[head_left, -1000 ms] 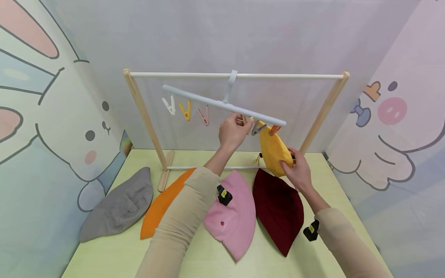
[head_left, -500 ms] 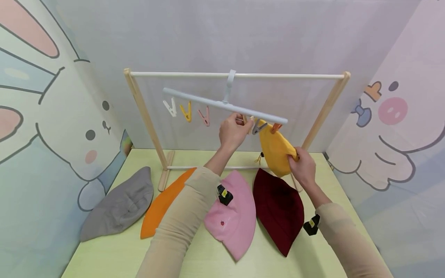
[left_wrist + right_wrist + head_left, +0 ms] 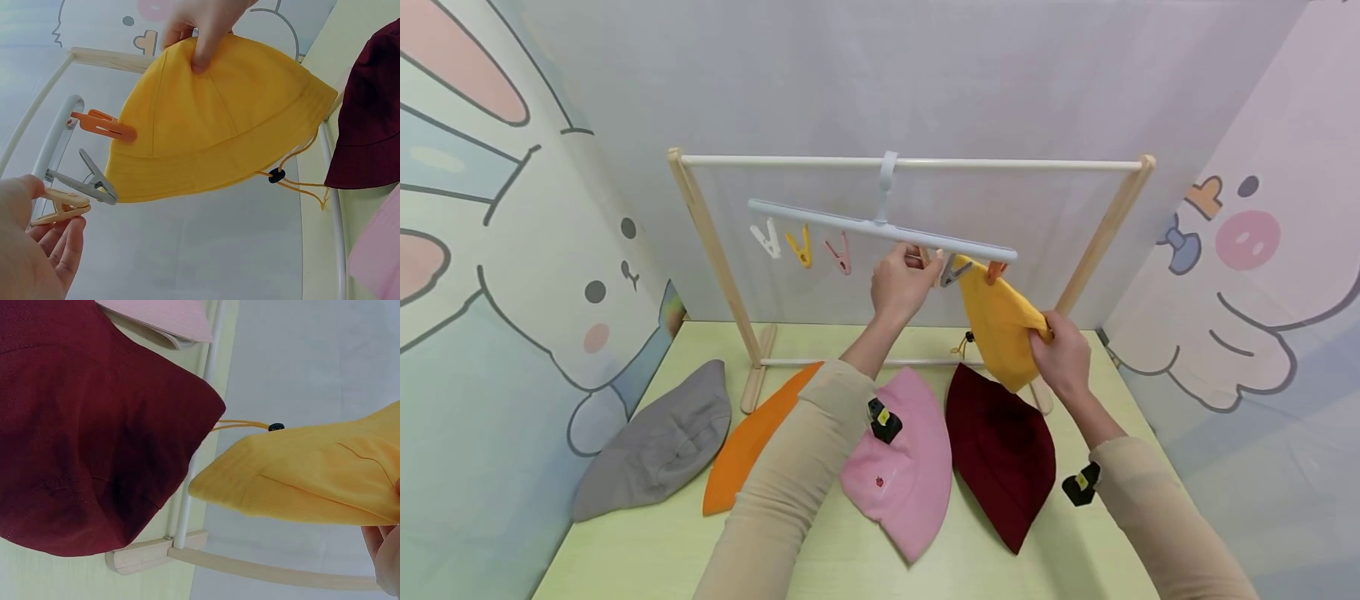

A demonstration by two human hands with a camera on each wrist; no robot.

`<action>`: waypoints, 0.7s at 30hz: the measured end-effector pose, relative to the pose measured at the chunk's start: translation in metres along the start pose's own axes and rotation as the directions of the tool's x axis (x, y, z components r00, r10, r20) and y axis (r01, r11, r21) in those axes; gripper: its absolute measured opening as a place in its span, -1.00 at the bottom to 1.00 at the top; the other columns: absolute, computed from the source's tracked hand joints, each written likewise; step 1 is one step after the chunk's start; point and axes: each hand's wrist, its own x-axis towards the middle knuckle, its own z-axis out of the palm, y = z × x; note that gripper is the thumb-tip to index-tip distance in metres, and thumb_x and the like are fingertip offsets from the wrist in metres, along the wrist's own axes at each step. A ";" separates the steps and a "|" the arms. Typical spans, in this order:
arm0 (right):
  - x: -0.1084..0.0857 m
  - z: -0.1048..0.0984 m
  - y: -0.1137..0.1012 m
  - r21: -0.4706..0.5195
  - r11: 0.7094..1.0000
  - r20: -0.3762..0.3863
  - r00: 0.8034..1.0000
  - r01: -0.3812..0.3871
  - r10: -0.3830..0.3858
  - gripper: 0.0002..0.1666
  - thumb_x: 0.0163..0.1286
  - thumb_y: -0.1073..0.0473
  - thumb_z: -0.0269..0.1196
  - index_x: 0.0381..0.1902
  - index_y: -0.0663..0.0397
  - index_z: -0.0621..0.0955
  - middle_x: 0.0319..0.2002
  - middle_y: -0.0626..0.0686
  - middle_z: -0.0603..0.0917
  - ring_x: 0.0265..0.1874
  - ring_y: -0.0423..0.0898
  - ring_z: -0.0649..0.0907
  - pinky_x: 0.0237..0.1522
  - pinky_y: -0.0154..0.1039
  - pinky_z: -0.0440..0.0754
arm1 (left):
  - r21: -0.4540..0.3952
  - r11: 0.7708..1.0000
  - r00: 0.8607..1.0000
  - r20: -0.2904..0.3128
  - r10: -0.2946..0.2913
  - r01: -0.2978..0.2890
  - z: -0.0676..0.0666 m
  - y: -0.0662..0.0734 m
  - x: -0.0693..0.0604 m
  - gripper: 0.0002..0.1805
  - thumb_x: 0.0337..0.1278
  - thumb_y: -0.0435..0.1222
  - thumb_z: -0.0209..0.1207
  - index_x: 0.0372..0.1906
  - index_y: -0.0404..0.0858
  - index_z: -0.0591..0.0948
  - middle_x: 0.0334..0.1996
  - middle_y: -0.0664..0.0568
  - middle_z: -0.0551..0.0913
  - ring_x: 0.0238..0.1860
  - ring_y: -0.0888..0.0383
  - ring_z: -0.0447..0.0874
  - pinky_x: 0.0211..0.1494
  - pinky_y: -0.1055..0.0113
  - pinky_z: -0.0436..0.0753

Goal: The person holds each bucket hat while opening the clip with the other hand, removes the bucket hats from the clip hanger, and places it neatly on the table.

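Note:
A yellow bucket hat (image 3: 1000, 321) hangs tilted from the right end of a pale blue clip hanger (image 3: 842, 221). An orange clothespin (image 3: 103, 124) bites its edge. The tip of a grey clothespin (image 3: 87, 182) overlaps the brim's corner; whether it grips the cloth I cannot tell. My right hand (image 3: 1062, 354) pinches the hat's crown on the right side. Between thumb and fingers, my left hand (image 3: 904, 283) pinches a beige clothespin (image 3: 62, 206) under the hanger bar. A cord with a black toggle (image 3: 276, 175) dangles from the hat.
The hanger hooks over a wooden rack's white rail (image 3: 1015, 164). White, yellow and pink clothespins (image 3: 839, 254) hang at its left. On the table lie grey (image 3: 662, 450), orange (image 3: 752, 442), pink (image 3: 910, 467) and dark red hats (image 3: 1000, 454), the last just below the yellow hat.
My right hand has regripped the yellow hat higher up and drawn it rightward. The hanger tilts less, its left end lower, and its hook has slid slightly left. My left hand stays nearly still.

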 end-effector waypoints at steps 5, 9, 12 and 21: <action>0.001 -0.004 -0.001 0.001 1.000 -0.005 1.000 0.013 -0.013 -0.85 0.09 0.32 0.26 -0.33 0.23 0.58 -0.44 0.20 0.59 -0.50 0.09 0.53 -0.45 -0.03 0.41 | -0.004 1.000 1.000 -0.013 0.004 -0.004 0.001 -0.002 0.001 -0.64 0.03 0.02 0.19 -0.25 -0.19 0.58 -0.35 0.10 0.67 -0.39 0.21 0.62 -0.35 0.33 0.50; 0.000 -0.007 -0.003 0.005 1.000 -0.005 1.000 0.021 -0.021 -0.85 0.08 0.32 0.27 -0.35 0.23 0.58 -0.44 0.19 0.59 -0.51 0.08 0.52 -0.46 -0.04 0.41 | -0.013 1.000 1.000 -0.013 -0.005 0.005 0.000 -0.002 0.002 -0.65 0.05 0.02 0.18 -0.27 -0.18 0.57 -0.36 0.10 0.67 -0.42 0.22 0.62 -0.38 0.35 0.50; -0.001 -0.010 -0.004 0.005 1.000 -0.003 1.000 0.029 -0.029 -0.86 0.07 0.33 0.28 -0.36 0.22 0.58 -0.46 0.18 0.58 -0.53 0.06 0.50 -0.47 -0.06 0.39 | -0.020 1.000 1.000 -0.008 -0.008 0.008 0.000 -0.002 0.002 -0.66 0.05 0.01 0.18 -0.27 -0.18 0.56 -0.35 0.09 0.67 -0.42 0.22 0.63 -0.39 0.35 0.50; -0.005 -0.014 -0.008 -0.005 0.998 0.003 0.998 0.056 -0.056 -0.87 0.05 0.35 0.29 -0.39 0.23 0.58 -0.49 0.17 0.58 -0.56 0.02 0.49 -0.49 -0.08 0.38 | -0.030 1.000 1.000 0.007 -0.002 0.002 -0.001 -0.004 0.002 -0.67 0.04 -0.01 0.20 -0.25 -0.19 0.56 -0.34 0.08 0.67 -0.40 0.22 0.63 -0.37 0.36 0.50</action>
